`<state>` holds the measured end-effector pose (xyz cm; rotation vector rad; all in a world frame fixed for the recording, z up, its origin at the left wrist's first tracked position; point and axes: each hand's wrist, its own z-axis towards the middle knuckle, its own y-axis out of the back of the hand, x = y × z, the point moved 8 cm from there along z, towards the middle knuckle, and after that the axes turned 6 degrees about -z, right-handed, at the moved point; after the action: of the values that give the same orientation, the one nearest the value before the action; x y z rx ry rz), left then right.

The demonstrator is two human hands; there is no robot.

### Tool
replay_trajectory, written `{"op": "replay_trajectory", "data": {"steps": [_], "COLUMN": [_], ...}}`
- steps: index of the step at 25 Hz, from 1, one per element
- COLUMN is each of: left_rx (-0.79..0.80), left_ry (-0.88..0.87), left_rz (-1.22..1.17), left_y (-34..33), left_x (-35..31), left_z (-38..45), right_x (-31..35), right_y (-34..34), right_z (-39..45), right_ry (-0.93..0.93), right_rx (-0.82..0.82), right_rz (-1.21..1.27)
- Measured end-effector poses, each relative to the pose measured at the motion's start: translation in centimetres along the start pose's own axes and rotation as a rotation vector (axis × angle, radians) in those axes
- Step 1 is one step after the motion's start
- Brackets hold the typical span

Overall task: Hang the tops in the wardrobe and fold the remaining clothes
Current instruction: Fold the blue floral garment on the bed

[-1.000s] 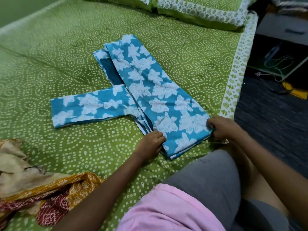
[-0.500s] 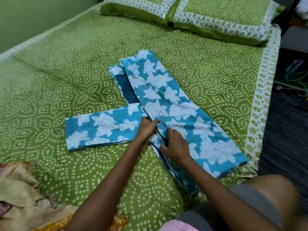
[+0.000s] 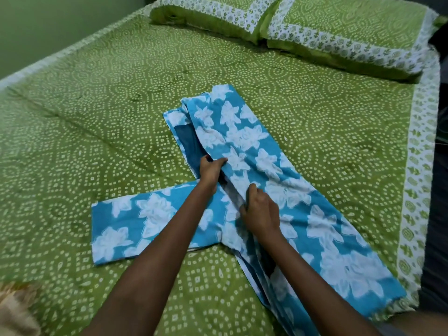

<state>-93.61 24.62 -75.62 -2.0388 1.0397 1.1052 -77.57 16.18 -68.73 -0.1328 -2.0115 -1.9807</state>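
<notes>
Two hands at work on one garment, mid-fold by the look of it. Far left, at the bottom corner: a blurred scrap of pale and orange cloth [image 3: 14,309], probably part of a pile awaiting its turn, too smeared to name. Next along, lying flat on the green bedsheet [image 3: 97,105]: the sleeve [image 3: 135,224] of the blue floral top [image 3: 278,190], stuck out sideways toward the left, not yet folded in. Then the left hand [image 3: 210,169], pinched shut on the long inner edge of the garment body where the layers meet. Just beside it and nearer the camera, the right hand [image 3: 260,212], likewise closed on that same edge; hands near each other, not touching. Running diagonally from mid-bed down to the lower right, close to the white border of the sheet: the body of the garment, doubled lengthwise, darker inner face showing at the upper left.

Step in hand, as a guess: squaring up the lengthwise fold along that edge. Next move likely to call for keeping the layers aligned while smoothing them, then bringing the loose sleeve across onto the body, then halving the length.

No containers anywhere in view; no wardrobe or hanger either. Only two pillows [image 3: 315,27] at the head of the bed, upper right.
</notes>
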Motion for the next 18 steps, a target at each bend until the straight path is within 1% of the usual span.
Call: {"op": "replay_trajectory", "data": {"steps": [2, 4, 5, 7, 9, 11, 12, 13, 14, 16, 17, 18], "left_rx": [0.067, 0.144, 0.172, 0.226, 0.25, 0.224, 0.214, 0.194, 0.164, 0.091, 0.045, -0.012], "left_ry": [0.028, 0.025, 0.031, 0.079, 0.142, 0.16, 0.154, 0.146, 0.135, 0.101, 0.083, 0.033], "left_rz": [-0.049, -0.094, -0.115, -0.204, -0.284, -0.295, -0.297, -0.29, -0.271, -0.235, -0.223, -0.208], "left_y": [-0.8, -2.0, -2.6, -4.1, -5.3, -5.9, -6.0, -5.8, -5.4, -3.8, -2.9, -1.7], "left_x": [0.0, -0.6, -1.1, -2.0, -3.3, -5.2, -6.3, -7.3, -8.1, -9.4, -9.9, -10.7], "left_z": [0.9, 1.7, 1.9, 2.6, 4.1, 5.8, 6.8, 7.6, 8.4, 10.4, 11.6, 12.9], "right_x": [-0.3, 0.2, 0.5, -0.3, -2.0, -3.2, -3.2, -3.0, -2.7, -1.7, -1.2, -0.6], "right_y": [0.5, 1.0, 1.3, 2.5, 2.8, 2.4, 2.2, 2.0, 1.7, 0.2, -0.2, 0.0], "right_z": [1.9, 3.5, 3.9, 4.2, 4.5, 4.5, 4.6, 4.6, 4.7, 4.5, 4.4, 4.2], "right_ry": [-0.043, -0.027, -0.007, -0.046, -0.148, -0.209, -0.197, -0.164, -0.129, -0.05, -0.025, -0.014], "right_rx": [-0.021, -0.046, -0.087, -0.231, -0.309, -0.288, -0.247, -0.19, -0.12, 0.045, 0.081, 0.069], "right_rz": [0.036, 0.047, 0.098, 0.355, 0.652, 0.828, 0.855, 0.818, 0.724, 0.437, 0.313, 0.243]}}
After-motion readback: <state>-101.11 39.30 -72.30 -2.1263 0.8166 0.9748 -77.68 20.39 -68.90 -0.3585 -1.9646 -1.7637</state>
